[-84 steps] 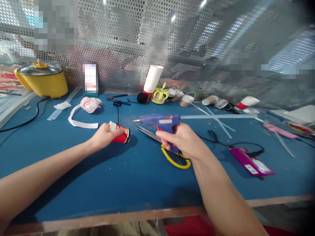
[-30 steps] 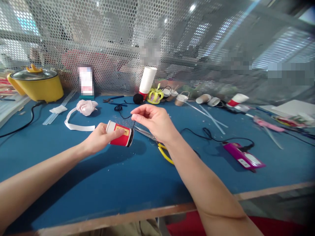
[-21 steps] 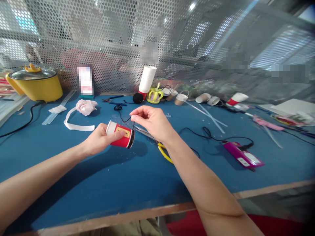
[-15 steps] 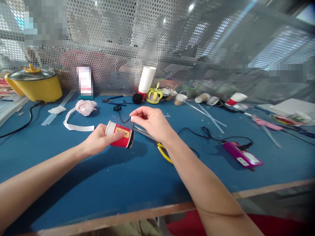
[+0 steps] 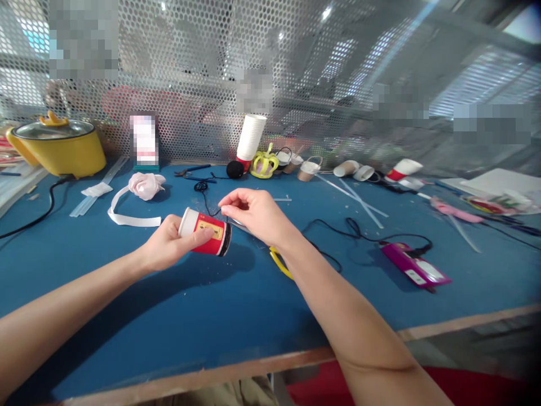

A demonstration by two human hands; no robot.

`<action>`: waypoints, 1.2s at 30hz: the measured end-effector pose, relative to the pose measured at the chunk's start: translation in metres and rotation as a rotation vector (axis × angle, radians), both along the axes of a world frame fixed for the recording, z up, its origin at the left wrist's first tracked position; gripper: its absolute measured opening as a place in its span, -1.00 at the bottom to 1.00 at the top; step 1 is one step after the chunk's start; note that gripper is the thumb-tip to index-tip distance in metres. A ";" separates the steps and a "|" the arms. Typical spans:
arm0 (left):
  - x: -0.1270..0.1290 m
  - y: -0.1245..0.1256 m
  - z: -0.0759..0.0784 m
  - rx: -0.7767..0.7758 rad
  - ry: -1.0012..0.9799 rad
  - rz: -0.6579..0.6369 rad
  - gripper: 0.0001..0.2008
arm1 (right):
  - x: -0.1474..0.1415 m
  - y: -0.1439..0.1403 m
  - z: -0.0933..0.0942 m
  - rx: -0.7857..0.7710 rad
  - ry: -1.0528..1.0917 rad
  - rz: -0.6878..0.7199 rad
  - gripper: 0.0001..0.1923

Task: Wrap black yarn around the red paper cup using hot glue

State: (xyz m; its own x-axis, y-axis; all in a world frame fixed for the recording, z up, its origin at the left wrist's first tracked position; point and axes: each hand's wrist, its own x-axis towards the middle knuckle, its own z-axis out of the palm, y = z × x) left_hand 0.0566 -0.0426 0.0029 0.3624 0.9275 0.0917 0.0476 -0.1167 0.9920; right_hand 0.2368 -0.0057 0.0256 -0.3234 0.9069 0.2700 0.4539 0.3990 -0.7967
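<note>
My left hand (image 5: 171,242) is wrapped round a red and white paper cup (image 5: 192,223), tilted on its side with its base end to the right. Black cord is wound round that base end. Just above it, my right hand (image 5: 249,211) pinches a black cord (image 5: 205,197) between thumb and fingertips. This cord trails back over the table to a loose tangle and a black ball of cord (image 5: 235,169). Scissors with yellow handles (image 5: 279,264) lie under my right forearm, partly hidden by it.
On the blue table (image 5: 169,316) a purple power strip (image 5: 416,265) lies to the right with its black cable. Pliers (image 5: 194,171), a white ribbon roll (image 5: 146,186), a stack of paper cups (image 5: 251,138) and a small yellow basket (image 5: 265,163) stand behind. A yellow electric pot (image 5: 59,146) is at left.
My right hand has moved slightly left and down with the cord, closer to the cup's base end. My left hand still holds the cup in nearly the same place.
</note>
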 end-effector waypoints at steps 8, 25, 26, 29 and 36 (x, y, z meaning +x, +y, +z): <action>0.001 -0.001 0.001 0.005 0.003 0.020 -0.73 | -0.002 -0.002 0.000 -0.050 0.003 0.020 -0.96; -0.002 -0.001 -0.001 0.070 -0.025 0.027 -0.71 | -0.003 0.000 -0.001 -0.199 0.072 0.039 -0.94; -0.001 -0.001 0.000 0.064 -0.032 0.028 -0.71 | -0.003 0.001 -0.001 -0.204 0.074 0.044 -0.94; -0.001 -0.001 0.000 0.028 -0.067 0.037 -0.72 | -0.001 0.002 -0.002 -0.220 0.074 0.055 -0.92; -0.002 0.001 -0.004 -0.037 -0.140 0.056 -0.71 | -0.003 0.003 -0.005 -0.240 0.069 0.063 -0.92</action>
State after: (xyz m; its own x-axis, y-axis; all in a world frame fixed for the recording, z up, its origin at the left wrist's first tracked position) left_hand 0.0550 -0.0412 -0.0011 0.2961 0.9496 0.1030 -0.0857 -0.0809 0.9930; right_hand 0.2337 -0.0030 0.0202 -0.3692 0.9265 0.0727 0.3758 0.2204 -0.9001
